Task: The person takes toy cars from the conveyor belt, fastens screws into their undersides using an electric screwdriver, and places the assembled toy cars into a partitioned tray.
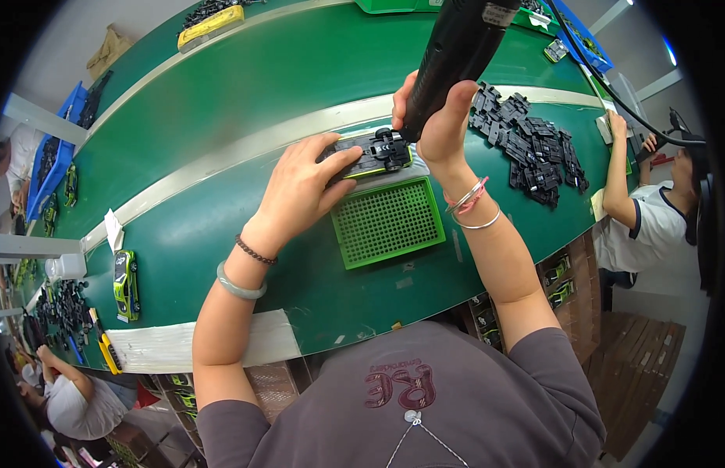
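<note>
A toy car [370, 158] lies upside down on the green worktable, its black underside and wheels facing up. My left hand [296, 183] grips the car's left part, with fingers and thumb on its underside. My right hand [440, 136] is wrapped round a black electric screwdriver [456, 58], which tilts over the car's right end. The tool's tip is at or close to the car; whether it touches cannot be made out. Just nearer than the car is a green perforated tray [390, 225].
A pile of black chassis parts [530, 144] lies right of the car. At left are a green toy car [125, 285], a yellow-handled tool [109, 351] and more black parts [62, 308]. A yellow bin [210, 29] stands at the back. People work at both sides.
</note>
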### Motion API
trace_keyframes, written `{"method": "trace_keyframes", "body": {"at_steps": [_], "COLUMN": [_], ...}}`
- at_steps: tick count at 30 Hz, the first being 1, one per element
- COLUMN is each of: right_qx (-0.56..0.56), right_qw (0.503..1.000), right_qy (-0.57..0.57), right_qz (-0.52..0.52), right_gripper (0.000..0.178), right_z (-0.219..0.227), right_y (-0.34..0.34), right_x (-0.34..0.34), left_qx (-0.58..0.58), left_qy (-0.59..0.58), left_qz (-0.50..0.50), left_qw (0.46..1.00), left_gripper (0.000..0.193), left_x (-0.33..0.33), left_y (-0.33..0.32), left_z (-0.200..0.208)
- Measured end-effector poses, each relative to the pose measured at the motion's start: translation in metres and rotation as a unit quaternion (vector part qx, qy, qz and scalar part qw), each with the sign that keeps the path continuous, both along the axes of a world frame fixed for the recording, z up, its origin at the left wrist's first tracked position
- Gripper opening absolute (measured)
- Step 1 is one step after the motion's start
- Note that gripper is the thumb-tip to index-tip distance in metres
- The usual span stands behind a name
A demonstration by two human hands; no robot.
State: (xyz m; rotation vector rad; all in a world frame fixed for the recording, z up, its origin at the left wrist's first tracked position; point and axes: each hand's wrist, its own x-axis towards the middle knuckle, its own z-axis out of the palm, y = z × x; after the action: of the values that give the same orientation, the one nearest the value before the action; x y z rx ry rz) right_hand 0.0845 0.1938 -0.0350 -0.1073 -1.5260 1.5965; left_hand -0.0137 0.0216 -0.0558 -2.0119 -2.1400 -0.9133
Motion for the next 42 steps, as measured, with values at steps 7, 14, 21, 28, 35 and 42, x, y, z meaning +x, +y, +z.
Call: {"method": "trace_keyframes", "body": {"at_steps": [7,14,21,28,35,42], "right_qx": [-0.064,-0.102,-0.135,-0.208,-0.188,-0.137], "right_qw": [0.997,0.994,0.991,0.978,0.982,0.991], "right_qy": [0.016,-0.031,-0.010,0.018,0.011,-0.008], "right_qz": [0.027,0.019,0.017,0.014,0.006,0.001], "right_gripper": [0.102,0.098,0.096,0.094,0.094,0.096], "right_z": [0.017,-0.016,-0.012,-0.008,-0.017,-0.020], "right_y": [-0.028,-0.040,-0.037,-0.026,-0.023,-0.034], "right_x": [0.037,0.055,0.055,0.055,0.053,0.051], "left_qx": [0.007,0.003,0.027,0.012,0.010,0.008], "left_qy": [-0.019,-0.027,-0.024,-0.028,-0.031,-0.036], "left_qz": [-0.003,-0.004,-0.003,-0.007,-0.013,-0.013], "left_qw": [1.000,1.000,0.999,1.000,0.999,0.999], "left_gripper": [0.040,0.039,0.036,0.039,0.039,0.039], "left_x": [-0.001,-0.002,-0.003,-0.004,-0.006,-0.005], "left_y": [-0.001,-0.001,-0.001,-0.002,-0.003,-0.003], "left_z": [0.000,-0.004,-0.006,-0.006,-0.007,-0.007]}}
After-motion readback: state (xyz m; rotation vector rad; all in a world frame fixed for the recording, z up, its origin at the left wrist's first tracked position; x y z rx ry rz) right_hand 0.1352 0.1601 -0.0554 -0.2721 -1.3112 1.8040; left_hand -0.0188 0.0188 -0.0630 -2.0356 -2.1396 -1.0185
